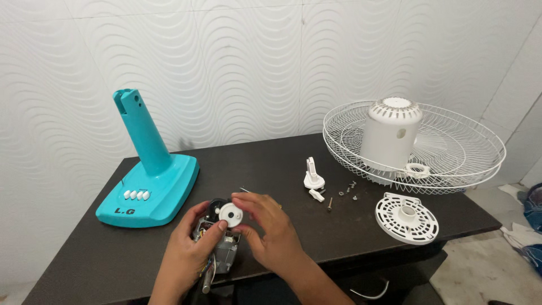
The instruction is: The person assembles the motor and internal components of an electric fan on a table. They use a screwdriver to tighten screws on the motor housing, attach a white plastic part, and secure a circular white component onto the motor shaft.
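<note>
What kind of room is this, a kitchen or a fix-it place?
Probably a home repair spot, not a kitchen. On the dark table lie a fan's turquoise base, white wire guard and loose screws, and both hands hold its motor.

Turquoise fan base (152,189) with white buttons (136,195). White wire grille (451,149), white motor cover (390,134), white slotted disc (406,217), white round part (230,214). Dark brown table (339,226). White wavy-patterned wall (226,68).
</note>
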